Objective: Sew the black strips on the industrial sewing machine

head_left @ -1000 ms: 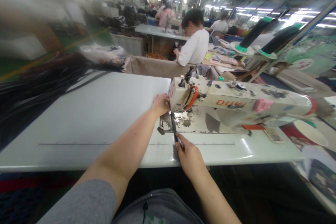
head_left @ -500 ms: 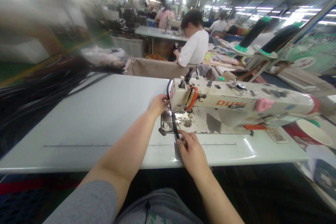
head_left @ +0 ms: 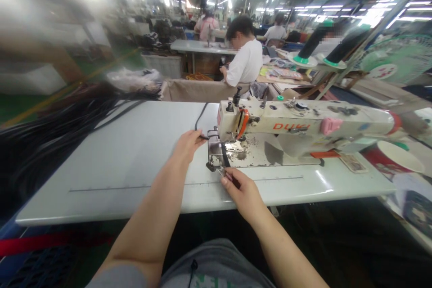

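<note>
A white sewing machine [head_left: 270, 119] with orange lettering stands on the pale table. Left of its head, my left hand [head_left: 189, 144] is closed on a narrow black strap [head_left: 196, 121], which bends back across the tabletop and also runs toward the needle area. Another stretch of black strap [head_left: 225, 156] lies on the metal bed, in front of the presser foot. At the bed's front edge, my right hand [head_left: 241, 186] is closed around a small pointed metal tool [head_left: 221, 173]; its tip shows, but most of it is hidden by my fingers.
A heap of long black straps [head_left: 67, 121] hangs over the table's left side. Black thread cones [head_left: 312, 45] stand behind the machine at right. Beyond the fabric-lined bin [head_left: 195, 90] sits a person in white [head_left: 245, 56]. A ruler line [head_left: 135, 188] marks the table front.
My left hand has moved left, away from the machine head, pulling the strap sideways. My right hand has shifted slightly left, and the metal tip now shows at its fingers. The view has shifted a little.
</note>
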Available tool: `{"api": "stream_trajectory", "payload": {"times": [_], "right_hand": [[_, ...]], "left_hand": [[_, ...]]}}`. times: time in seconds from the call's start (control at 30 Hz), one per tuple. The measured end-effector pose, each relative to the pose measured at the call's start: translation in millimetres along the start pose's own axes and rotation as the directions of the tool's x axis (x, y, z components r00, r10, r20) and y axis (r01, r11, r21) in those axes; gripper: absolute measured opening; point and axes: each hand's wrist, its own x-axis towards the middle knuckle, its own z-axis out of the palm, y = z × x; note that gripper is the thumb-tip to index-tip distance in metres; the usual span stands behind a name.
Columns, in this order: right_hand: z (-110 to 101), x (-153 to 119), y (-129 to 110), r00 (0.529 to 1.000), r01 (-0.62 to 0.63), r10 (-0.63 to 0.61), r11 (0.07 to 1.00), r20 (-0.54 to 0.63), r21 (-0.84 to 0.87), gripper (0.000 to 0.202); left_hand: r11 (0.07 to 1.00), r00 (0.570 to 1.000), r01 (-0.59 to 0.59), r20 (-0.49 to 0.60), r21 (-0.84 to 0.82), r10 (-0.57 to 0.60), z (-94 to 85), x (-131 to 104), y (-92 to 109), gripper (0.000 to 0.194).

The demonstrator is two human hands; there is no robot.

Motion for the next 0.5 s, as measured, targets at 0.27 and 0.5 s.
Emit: {"api": "stream_trajectory", "payload": {"times": [0.27,0.5], "right_hand": [[26.8,14.9,-1.2,0.964,-0.220,0.147,0.910,0.222,0.350,0.043],[52.4,41.7,-2.8,0.912,-0.383,0.245,0.794,0.328,0.472,0.049]], "left_hand": [[0.990,0.984,-0.139,-0.111,0.030,0.141,-30.7,-64.2,-9.9,0.035],[0.969,0.951,-0.244,-0.182,0.046,0.248,-56.8,-107.2,-18.2,0.038]]}}
